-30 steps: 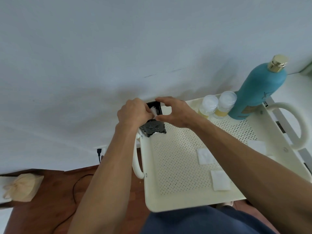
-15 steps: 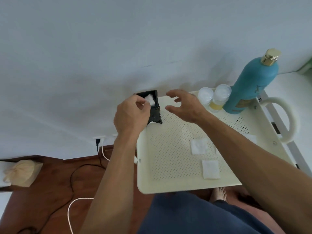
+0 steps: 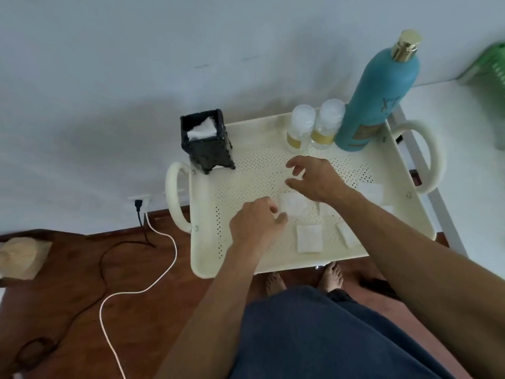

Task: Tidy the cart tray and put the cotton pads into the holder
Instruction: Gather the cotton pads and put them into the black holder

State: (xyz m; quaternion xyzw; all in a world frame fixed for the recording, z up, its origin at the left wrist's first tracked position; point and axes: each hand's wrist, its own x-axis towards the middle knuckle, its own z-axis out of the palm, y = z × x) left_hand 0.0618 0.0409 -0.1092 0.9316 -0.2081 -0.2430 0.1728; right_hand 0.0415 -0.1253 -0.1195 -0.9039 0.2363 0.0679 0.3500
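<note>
A cream perforated cart tray (image 3: pixel 246 170) stands against the wall. In its far left corner a black square holder (image 3: pixel 206 144) has white cotton pads (image 3: pixel 200 129) inside. Several white square cotton pads lie loose on the tray: one (image 3: pixel 308 237) near the front edge, one (image 3: pixel 292 202) between my hands, one (image 3: pixel 371 191) at the right. My left hand (image 3: pixel 255 220) hovers low over the tray with fingers loosely curled, holding nothing. My right hand (image 3: pixel 314 177) is spread open above the middle pad. My right forearm hides part of other pads.
A tall teal bottle (image 3: pixel 379 94) with a gold cap and two small clear bottles (image 3: pixel 314 127) stand along the tray's back edge. Looped handles stick out at both tray ends. Black and white cables (image 3: pixel 153 272) trail over the wooden floor at the left. A green crate (image 3: pixel 492 67) sits far right.
Both hands have left the holder and moved back toward me over the loose pads. The pad my left hand held is now inside the holder. The camera tilted down.
</note>
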